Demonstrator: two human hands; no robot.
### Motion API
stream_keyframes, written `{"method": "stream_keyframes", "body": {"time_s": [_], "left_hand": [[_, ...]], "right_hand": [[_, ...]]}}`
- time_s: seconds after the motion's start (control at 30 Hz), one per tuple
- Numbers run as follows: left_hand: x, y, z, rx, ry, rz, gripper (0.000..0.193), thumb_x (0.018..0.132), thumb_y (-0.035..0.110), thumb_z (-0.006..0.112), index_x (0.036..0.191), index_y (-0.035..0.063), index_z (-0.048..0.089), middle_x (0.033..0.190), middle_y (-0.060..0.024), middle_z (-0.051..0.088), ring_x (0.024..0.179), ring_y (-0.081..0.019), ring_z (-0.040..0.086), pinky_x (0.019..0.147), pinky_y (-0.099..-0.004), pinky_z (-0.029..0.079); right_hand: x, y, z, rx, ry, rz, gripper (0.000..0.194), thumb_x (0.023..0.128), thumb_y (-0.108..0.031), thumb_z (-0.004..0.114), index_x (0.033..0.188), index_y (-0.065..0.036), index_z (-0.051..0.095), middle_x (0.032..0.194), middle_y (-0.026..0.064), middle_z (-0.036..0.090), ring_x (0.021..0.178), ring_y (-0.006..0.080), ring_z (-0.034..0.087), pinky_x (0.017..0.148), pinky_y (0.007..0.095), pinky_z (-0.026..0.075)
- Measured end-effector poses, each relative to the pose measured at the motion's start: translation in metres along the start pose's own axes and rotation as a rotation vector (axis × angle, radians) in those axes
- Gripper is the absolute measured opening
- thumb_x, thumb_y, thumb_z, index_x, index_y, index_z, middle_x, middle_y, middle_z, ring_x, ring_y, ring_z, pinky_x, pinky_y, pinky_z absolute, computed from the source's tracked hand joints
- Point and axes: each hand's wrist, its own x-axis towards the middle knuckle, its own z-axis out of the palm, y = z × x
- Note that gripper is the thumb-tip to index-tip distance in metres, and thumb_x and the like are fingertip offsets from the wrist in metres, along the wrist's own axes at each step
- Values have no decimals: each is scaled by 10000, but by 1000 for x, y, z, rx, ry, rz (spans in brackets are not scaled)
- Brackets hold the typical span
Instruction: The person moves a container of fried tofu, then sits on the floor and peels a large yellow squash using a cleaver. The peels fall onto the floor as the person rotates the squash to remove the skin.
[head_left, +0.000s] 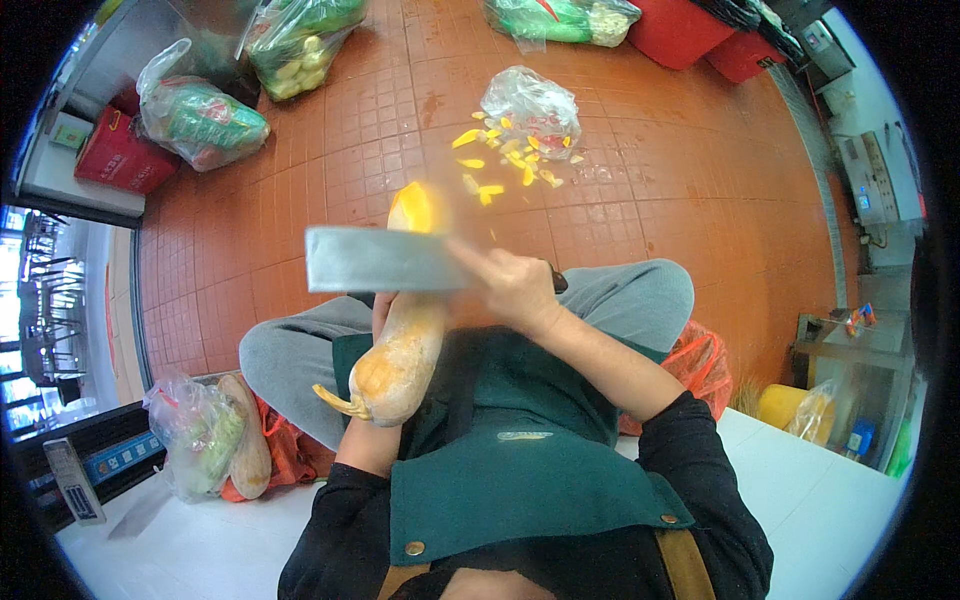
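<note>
A long pumpkin (405, 352) with a curved dry stem lies along my left forearm, its stem end toward my body. The far end is peeled to bright orange-yellow flesh. My left hand (382, 309) holds it from below and is mostly hidden by the pumpkin and the blade. A wide cleaver (382, 259) crosses over the pumpkin, its blade pointing left. My right hand (521, 289) grips the cleaver by its dark handle, slightly blurred. Yellow and pale peelings (517, 156) lie scattered on the tiled floor ahead, beside and partly against a crumpled clear plastic bag (532, 109).
Bagged vegetables (202, 124) stand at the far left, with another bag (300, 56) beside them. Leeks and other greens (559, 21) lie at the top. Red bins (675, 30) stand at the far right. A second long pumpkin (247, 442) rests by a vegetable bag (196, 442) at my left.
</note>
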Motion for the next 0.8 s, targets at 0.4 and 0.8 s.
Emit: {"method": "stream_keyframes", "body": {"time_s": [0.4,0.8], "left_hand": [[-17,-17,25,107,-73,-119,740,981,506,533,1454,-49,409,1263,-313,549,937,-356,666,712,-433,646],[-5,-12,18,-75,-121,-88,730,965,457,602,1496,6,385,1325,-304,514,1020,-402,649,802,-520,626]], "right_hand": [[1,17,-6,-21,41,71,561,864,-129,648,1402,-286,629,663,72,550,514,263,624,456,392,518],[-13,15,9,-125,34,13,635,858,-119,620,1462,-309,573,667,55,514,491,236,588,454,390,516]]}}
